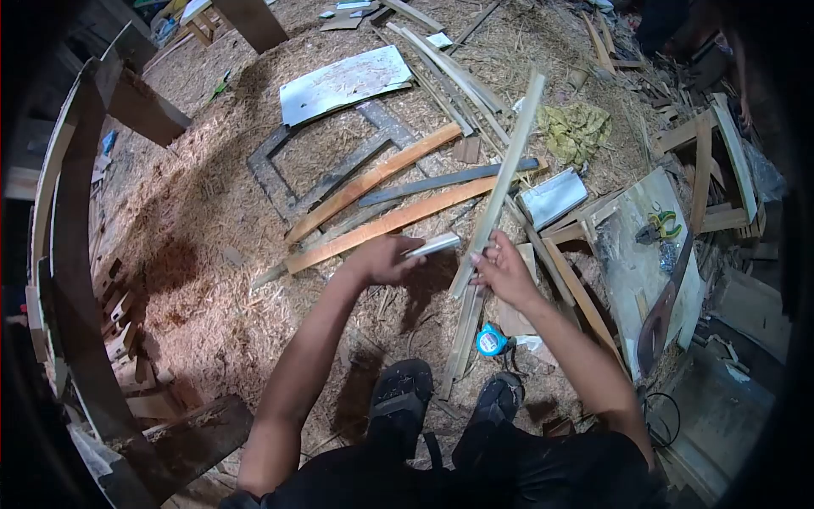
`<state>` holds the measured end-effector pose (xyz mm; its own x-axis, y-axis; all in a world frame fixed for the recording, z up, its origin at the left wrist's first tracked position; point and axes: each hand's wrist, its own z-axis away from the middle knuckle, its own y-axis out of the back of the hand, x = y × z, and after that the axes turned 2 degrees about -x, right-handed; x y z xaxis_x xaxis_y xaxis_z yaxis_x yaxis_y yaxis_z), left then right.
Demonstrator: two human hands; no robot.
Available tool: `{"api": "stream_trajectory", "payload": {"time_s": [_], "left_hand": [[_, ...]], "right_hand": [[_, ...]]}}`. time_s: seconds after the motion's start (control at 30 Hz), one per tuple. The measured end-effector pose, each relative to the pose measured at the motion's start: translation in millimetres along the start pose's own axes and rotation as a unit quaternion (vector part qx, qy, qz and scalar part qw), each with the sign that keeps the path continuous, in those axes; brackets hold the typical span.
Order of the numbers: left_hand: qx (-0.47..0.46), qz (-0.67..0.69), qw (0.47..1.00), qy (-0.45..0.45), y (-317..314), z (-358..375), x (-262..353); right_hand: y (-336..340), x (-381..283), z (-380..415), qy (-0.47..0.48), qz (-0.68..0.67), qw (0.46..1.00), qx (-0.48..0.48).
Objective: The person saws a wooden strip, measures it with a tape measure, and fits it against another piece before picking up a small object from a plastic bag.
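Note:
My left hand (386, 261) is closed around a short, shiny pale strip (437, 245) whose free end points right. In my right hand (504, 270) is the lower part of a long pale wooden strip (517, 161), which slants up and away from me, the fingers pinching its edge. The short strip's tip comes close to the long one. Below my right hand a blue tape measure (490, 341) rests on the shavings near my sandals (404, 399). Beyond my hands lie orange-brown boards (381, 224) and a dark strip (449, 181).
Wood shavings cover the ground. A wooden frame (64, 212) stands at left. To the right, pliers (660, 227) and a handsaw (660, 327) lie on a pale board (649, 195). A white panel (343, 85), a yellow cloth (575, 131) and a white box (553, 198) lie farther off.

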<state>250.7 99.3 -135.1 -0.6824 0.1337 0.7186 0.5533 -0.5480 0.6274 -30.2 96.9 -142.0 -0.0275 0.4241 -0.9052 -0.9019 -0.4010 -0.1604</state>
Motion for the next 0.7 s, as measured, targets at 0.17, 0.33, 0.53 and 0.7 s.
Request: {"api": "stream_trajectory", "payload": {"time_s": [0.17,0.33,0.53,0.7], "left_hand": [[-0.006,-0.04,0.999,0.022,14.3,6.6,-7.3],[0.163,0.121,0.979,0.025,-4.8,14.7,-38.2],[0.308,0.701,0.623,0.161,-57.8,28.7,-22.8],[0.325,0.745,0.575,0.089,-92.5,24.9,-21.6]], "right_hand": [[-2.5,-40.0,-29.0,-0.003,0.068,0.997,-0.031],[-2.0,-42.2,-36.2,0.025,0.064,0.998,-0.001],[-32.5,18.2,-16.6,0.013,0.097,0.99,0.101],[-44.4,29.3,-10.3,0.009,0.074,0.996,0.058]]}}
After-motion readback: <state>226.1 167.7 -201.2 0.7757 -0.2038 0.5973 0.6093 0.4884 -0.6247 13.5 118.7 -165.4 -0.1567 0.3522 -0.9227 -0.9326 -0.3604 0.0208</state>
